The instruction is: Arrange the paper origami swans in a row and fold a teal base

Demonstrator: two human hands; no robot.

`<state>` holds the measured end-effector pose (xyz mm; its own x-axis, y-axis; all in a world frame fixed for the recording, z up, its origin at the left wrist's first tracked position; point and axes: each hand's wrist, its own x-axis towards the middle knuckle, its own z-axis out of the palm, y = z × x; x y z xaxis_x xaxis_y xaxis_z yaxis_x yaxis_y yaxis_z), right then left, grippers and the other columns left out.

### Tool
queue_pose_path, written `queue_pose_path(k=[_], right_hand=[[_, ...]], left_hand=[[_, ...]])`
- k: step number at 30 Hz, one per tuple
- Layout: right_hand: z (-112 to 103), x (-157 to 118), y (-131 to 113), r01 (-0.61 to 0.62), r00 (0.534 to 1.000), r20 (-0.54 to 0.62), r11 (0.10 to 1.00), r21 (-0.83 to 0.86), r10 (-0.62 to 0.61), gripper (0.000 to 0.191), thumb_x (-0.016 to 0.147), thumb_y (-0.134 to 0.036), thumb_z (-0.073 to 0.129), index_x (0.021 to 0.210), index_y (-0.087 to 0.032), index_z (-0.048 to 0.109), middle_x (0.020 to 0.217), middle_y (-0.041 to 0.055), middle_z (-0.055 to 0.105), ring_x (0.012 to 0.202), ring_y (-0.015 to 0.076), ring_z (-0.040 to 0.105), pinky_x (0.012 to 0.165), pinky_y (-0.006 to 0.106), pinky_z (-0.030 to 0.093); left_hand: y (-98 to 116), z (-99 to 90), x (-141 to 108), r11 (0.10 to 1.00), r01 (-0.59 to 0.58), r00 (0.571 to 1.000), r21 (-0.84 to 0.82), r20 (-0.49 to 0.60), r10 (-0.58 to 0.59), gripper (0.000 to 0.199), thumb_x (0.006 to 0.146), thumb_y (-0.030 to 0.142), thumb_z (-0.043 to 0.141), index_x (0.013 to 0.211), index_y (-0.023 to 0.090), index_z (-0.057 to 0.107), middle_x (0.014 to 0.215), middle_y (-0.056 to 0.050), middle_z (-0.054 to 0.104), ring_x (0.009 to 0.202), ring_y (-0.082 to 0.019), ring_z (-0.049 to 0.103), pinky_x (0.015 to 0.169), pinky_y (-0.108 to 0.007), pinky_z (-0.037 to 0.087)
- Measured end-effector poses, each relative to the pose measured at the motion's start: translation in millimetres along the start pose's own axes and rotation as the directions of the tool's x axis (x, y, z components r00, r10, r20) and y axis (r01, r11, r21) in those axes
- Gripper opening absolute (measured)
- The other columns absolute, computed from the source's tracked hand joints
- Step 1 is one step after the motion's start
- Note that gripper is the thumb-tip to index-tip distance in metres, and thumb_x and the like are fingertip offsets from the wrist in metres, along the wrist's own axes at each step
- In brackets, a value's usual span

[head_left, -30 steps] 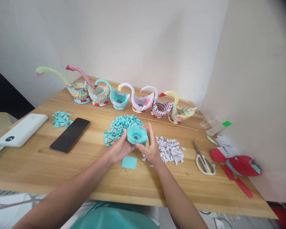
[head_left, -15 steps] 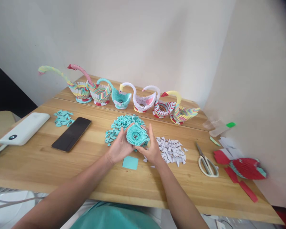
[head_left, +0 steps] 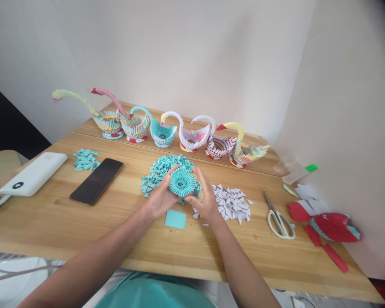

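Between my two hands is a round teal ring (head_left: 182, 182) of folded paper pieces, its small central hole facing me. My left hand (head_left: 162, 196) holds its left side, and my right hand (head_left: 206, 197) closes on its right edge with thumb and fingers. Behind the ring, partly covered by it and my hands, lies a pile of teal folded pieces (head_left: 162, 166). White folded pieces (head_left: 232, 203) are spread to the right of my right hand. A teal paper rectangle (head_left: 175, 219) lies flat on the table below my hands.
Several paper swans (head_left: 192, 136) stand along the back of the wooden table (head_left: 186, 252). Scissors (head_left: 279, 220) and a red paper piece (head_left: 333, 226) lie right. Left are a phone (head_left: 96, 181), a white power bank (head_left: 34, 173) and a small teal pile (head_left: 86, 159).
The teal ring has shifted slightly left and tilted a little. My right hand's fingers have moved in closer to its edge.
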<state>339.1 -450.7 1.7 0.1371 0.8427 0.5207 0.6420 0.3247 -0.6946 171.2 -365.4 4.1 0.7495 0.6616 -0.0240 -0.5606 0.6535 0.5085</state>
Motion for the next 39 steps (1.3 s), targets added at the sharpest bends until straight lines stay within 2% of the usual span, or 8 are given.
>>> queue_pose_path(k=[5,12,21,26,29,32,35,39], right_hand=[[0.0,1.1,-6.3,-0.131,0.988,-0.072,0.987,0.090,0.138,0.059,0.103,-0.060,0.053,0.152,-0.027,0.056,0.142,0.0116,0.068,0.132,0.0302,0.063,0.113,0.050,0.050],[1.1,4.7,-8.5,-0.227,0.967,-0.094,0.967,0.120,0.239,0.034,0.098,-0.045,0.063,0.122,-0.025,0.078,0.120,0.0090,0.078,0.108,0.0255,0.073,0.087,0.036,0.060],[1.1,5.4,-8.2,-0.297,0.940,-0.126,0.941,0.162,0.318,0.032,0.097,-0.043,0.060,0.111,-0.024,0.082,0.108,0.0073,0.081,0.097,0.0242,0.075,0.075,0.033,0.060],[1.4,6.1,-9.1,-0.308,0.936,-0.123,0.936,0.171,0.330,0.033,0.096,-0.046,0.060,0.109,-0.024,0.081,0.109,0.0074,0.081,0.098,0.0255,0.075,0.077,0.035,0.060],[-1.0,5.7,-10.4,-0.301,0.941,-0.101,0.936,0.181,0.322,0.036,0.097,-0.050,0.061,0.116,-0.024,0.079,0.117,0.0085,0.079,0.107,0.0267,0.073,0.086,0.038,0.061],[-4.0,4.0,-9.2,-0.251,0.959,-0.088,0.949,0.190,0.271,0.048,0.099,-0.055,0.061,0.135,-0.026,0.070,0.134,0.0098,0.073,0.122,0.0283,0.068,0.103,0.045,0.056],[-4.0,2.0,-4.5,-0.165,0.982,-0.059,0.970,0.176,0.177,0.069,0.096,-0.064,0.064,0.154,-0.028,0.052,0.149,0.0110,0.063,0.138,0.0309,0.059,0.117,0.052,0.046],[0.5,1.9,1.2,-0.086,0.996,0.017,0.995,0.057,0.085,0.107,0.082,-0.074,0.075,0.167,-0.029,0.030,0.157,0.0144,0.054,0.148,0.0369,0.048,0.122,0.060,0.038]], left_hand=[[0.4,0.1,-0.6,0.997,0.036,0.999,0.071,-0.024,-0.035,0.066,0.091,0.040,0.079,0.151,0.031,0.054,0.145,-0.009,0.064,0.131,-0.032,0.062,0.109,-0.048,0.054],[-2.6,-1.8,1.6,0.989,0.067,0.998,0.134,-0.031,-0.063,0.064,0.090,0.043,0.080,0.148,0.025,0.059,0.142,-0.012,0.066,0.129,-0.030,0.063,0.107,-0.041,0.053],[-3.6,-3.3,1.7,0.988,0.106,0.994,0.110,-0.046,-0.101,0.059,0.095,0.043,0.074,0.150,0.027,0.058,0.143,-0.010,0.065,0.126,-0.027,0.064,0.107,-0.040,0.054],[-4.8,-4.4,2.6,0.991,0.115,0.992,0.074,-0.065,-0.110,0.056,0.098,0.041,0.070,0.150,0.027,0.057,0.142,-0.010,0.066,0.127,-0.027,0.064,0.108,-0.042,0.054],[-4.0,-2.3,3.8,0.994,0.104,0.991,0.042,-0.084,-0.100,0.052,0.101,0.038,0.067,0.150,0.024,0.057,0.144,-0.011,0.065,0.128,-0.027,0.064,0.108,-0.042,0.054],[-1.6,1.9,5.5,0.995,0.097,0.990,0.002,-0.105,-0.097,0.046,0.105,0.037,0.058,0.150,0.024,0.057,0.144,-0.010,0.066,0.129,-0.027,0.064,0.110,-0.044,0.054],[1.0,5.1,7.1,0.994,0.108,0.985,-0.027,-0.135,-0.111,0.044,0.110,0.038,0.046,0.150,0.021,0.056,0.139,-0.011,0.069,0.125,-0.027,0.067,0.109,-0.045,0.055],[3.0,6.5,8.3,0.993,0.102,0.980,-0.059,-0.163,-0.110,0.047,0.111,0.044,0.041,0.150,0.021,0.056,0.140,-0.011,0.068,0.125,-0.028,0.066,0.111,-0.048,0.053]])
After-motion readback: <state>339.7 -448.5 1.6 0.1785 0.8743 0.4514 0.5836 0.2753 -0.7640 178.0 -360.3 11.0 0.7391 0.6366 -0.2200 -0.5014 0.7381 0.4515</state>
